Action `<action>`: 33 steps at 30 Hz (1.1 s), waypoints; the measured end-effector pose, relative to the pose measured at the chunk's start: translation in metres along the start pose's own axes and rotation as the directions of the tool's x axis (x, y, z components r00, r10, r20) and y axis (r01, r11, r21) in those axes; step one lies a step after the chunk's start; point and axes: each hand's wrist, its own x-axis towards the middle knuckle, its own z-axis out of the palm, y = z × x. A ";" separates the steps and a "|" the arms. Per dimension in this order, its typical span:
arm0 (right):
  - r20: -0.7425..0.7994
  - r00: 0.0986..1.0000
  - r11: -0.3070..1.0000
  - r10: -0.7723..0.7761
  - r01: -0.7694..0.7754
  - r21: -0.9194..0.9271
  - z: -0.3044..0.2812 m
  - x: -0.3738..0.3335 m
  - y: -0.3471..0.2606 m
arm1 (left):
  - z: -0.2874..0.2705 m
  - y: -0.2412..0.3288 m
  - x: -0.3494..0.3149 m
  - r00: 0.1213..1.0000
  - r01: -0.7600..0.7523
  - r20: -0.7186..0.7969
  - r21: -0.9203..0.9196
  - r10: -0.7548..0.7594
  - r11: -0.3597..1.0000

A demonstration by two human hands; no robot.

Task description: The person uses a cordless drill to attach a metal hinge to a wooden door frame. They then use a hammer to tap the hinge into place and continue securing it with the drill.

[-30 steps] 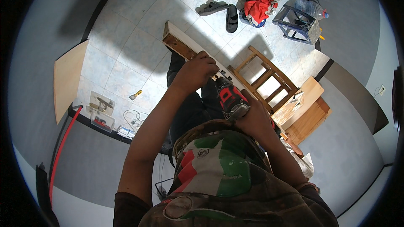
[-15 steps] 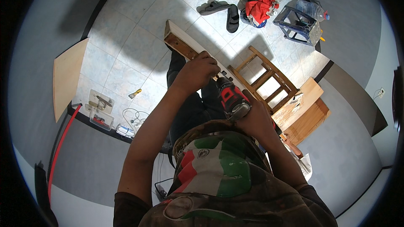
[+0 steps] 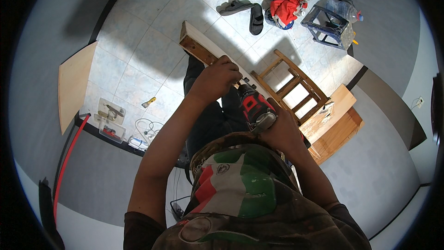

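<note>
A long wooden board [image 3: 200, 50], pale on its wide face and brown along its near edge, runs slantwise in front of my legs. My left hand [image 3: 221, 78] is closed at the board's near edge, its fingertips by the front end of the drill; whatever they pinch is hidden. My right hand [image 3: 281, 127] wraps round the grip of a red and black cordless drill [image 3: 253, 106]. The drill's nose points up and left toward the left fingers and the board. Small dark pieces [image 3: 249, 82] sit on the board just beyond the drill.
A wooden stool-like frame [image 3: 296, 85] lies right of the board, beside wooden panels [image 3: 337, 111]. Beyond are sandals [image 3: 256, 19], buckets, a red cloth [image 3: 286, 9] and a dark step stool [image 3: 327, 28]. A putty knife [image 3: 149, 102], clear toolbox [image 3: 111, 129] and cable [image 3: 147, 128] lie left.
Part of another person and something white, seen at the right beside the panels, are gone from view. My hands and the drill hold nearly the same place.
</note>
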 end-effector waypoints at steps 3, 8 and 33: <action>-0.004 1.000 0.999 -0.016 0.016 0.046 0.003 0.000 0.004 | 0.000 0.000 0.001 1.000 0.004 0.022 0.019 -0.005 1.000; -0.020 1.000 0.998 -0.016 0.017 0.062 0.004 -0.002 0.003 | -0.001 0.003 -0.002 1.000 -0.001 0.000 0.025 0.001 1.000; -0.010 0.999 0.999 -0.033 0.033 -0.022 0.004 -0.001 0.009 | -0.003 0.004 -0.001 1.000 0.002 0.003 0.027 -0.002 1.000</action>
